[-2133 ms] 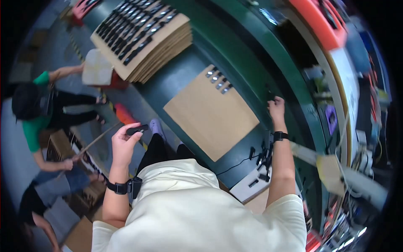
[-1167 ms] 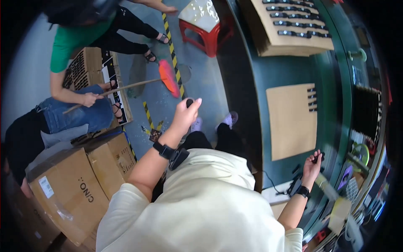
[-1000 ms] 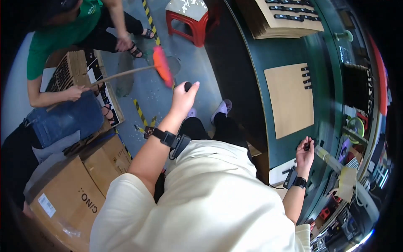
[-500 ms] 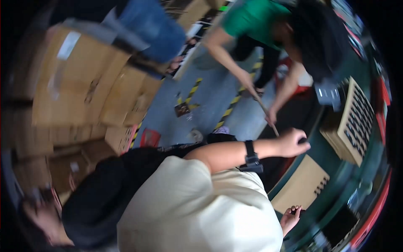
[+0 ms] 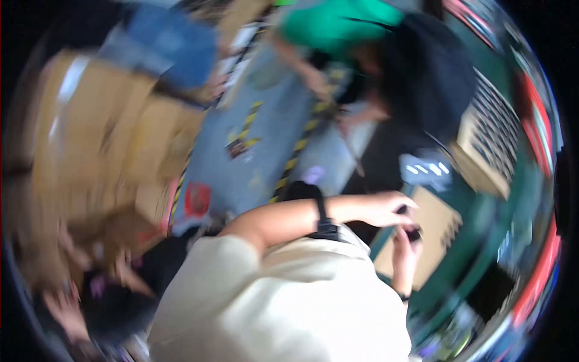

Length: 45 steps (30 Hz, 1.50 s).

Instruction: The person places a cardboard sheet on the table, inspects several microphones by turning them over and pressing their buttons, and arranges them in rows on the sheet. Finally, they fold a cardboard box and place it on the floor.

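My left hand (image 5: 386, 209), its arm wearing a black wrist strap, is closed on a small black part (image 5: 403, 210). Just below it, my right hand (image 5: 406, 250) grips another small black part (image 5: 414, 233). The two hands almost meet above a cardboard sheet (image 5: 431, 226) with a few dark pieces along its right edge. Blur hides the exact kind of the parts.
Beyond the sheet stands a cardboard stack (image 5: 485, 145) topped with rows of black pieces. A clear plastic box (image 5: 426, 169) sits beside it. A co-worker in green (image 5: 338, 27) bends nearby, holding a stick. Large cartons (image 5: 90, 120) and other people are at left.
My right hand has come up from the sheet's near edge to meet my left hand, which has shifted slightly left. The view has turned, and the co-worker appears further left.
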### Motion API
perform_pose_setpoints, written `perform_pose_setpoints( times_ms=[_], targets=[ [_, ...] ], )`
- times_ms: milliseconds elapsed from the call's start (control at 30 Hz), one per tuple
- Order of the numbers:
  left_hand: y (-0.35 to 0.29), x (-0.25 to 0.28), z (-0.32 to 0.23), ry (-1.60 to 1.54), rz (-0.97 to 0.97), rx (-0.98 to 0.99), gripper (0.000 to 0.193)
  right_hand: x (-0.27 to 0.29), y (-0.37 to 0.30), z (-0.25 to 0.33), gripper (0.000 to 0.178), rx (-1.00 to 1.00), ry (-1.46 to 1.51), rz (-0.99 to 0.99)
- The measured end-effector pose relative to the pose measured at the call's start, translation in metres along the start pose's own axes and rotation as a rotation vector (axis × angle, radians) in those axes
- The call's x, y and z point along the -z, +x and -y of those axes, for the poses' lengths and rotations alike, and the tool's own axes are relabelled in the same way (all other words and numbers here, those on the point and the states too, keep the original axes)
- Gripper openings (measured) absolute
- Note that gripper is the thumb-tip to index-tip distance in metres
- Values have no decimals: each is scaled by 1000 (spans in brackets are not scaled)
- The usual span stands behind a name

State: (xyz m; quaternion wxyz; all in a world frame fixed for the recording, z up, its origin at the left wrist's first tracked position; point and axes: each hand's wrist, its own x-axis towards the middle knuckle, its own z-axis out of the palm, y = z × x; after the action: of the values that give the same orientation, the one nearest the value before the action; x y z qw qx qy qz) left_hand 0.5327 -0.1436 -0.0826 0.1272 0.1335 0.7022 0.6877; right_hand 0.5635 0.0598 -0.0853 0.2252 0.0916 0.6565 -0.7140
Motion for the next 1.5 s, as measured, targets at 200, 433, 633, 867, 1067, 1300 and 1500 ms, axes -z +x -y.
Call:
perform_pose_setpoints(
  times_ms=[200, 433, 633, 867, 1067, 1300, 1500],
  targets=[
    [9, 0, -8, -63, 327, -75, 51, -45, -2, 14, 36, 174, -8, 1],
    [10, -19, 10, -179, 617, -41, 30, -56, -40, -9, 42, -9, -65, -162],
    [4, -42, 10, -257, 657, 21, 18, -66, -68, -25, 44, 51, 312, -384],
    [23, -91, 5, -648, 429, 411, 19, 43, -166, -98, 37, -26, -107, -670],
    [17, -144, 7, -507, 230, 545, 14, 202, -317, -193, 25, -256, -292, -1184],
    [-9, -215, 33, -261, 221, 650, 14, 367, -377, -267, 23, -171, -657, -1476],
    [-28, -302, 38, -20, 325, 845, 17, 420, -360, -312, 27, -198, -1230, -1459]
  ],
)
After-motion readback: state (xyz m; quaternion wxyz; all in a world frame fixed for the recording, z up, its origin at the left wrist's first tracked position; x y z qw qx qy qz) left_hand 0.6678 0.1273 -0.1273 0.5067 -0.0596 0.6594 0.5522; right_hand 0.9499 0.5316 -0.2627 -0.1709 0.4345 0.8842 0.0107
